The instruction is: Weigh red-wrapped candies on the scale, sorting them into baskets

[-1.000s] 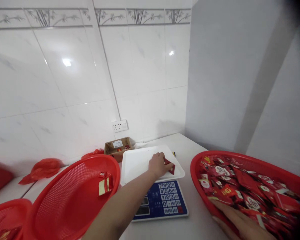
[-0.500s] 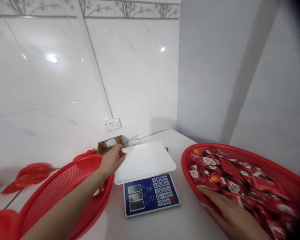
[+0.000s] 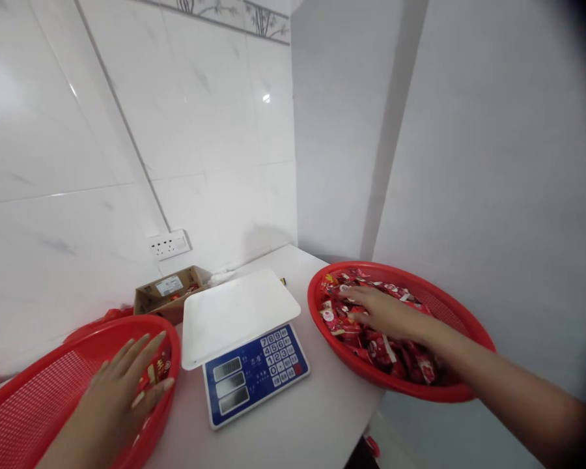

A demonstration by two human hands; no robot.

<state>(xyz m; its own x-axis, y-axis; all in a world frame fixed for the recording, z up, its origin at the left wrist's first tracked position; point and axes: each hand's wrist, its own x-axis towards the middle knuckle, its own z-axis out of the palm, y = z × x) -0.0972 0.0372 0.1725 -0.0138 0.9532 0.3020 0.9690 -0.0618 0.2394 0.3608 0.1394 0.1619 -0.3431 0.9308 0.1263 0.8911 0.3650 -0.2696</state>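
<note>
My left hand (image 3: 120, 391) is over the left red plastic basket (image 3: 10, 397), fingers spread and nothing seen in them. Below its fingers lie a few red and yellow wrapped packets (image 3: 157, 370). Over on the right, my right hand (image 3: 383, 312) reaches into another red basket (image 3: 461, 319), its fingers stretched out over a heap of red wrapped packets (image 3: 383, 352). Whether its fingertips touch the packets I cannot tell. Between the baskets stands a digital scale (image 3: 254, 374) with a bare white pan (image 3: 239, 316) and a blue keypad panel.
Behind the left basket sits an open cardboard box (image 3: 168, 290) with something red inside. Red plastic bags (image 3: 97, 322) lie along the tiled wall. A power socket (image 3: 170, 245) is on that wall. The white table (image 3: 322, 410) ends at the front right.
My left hand has moved from beside the scale pan to over the left basket. My right hand has gone from the right basket's rim to above its packets. The view has turned right.
</note>
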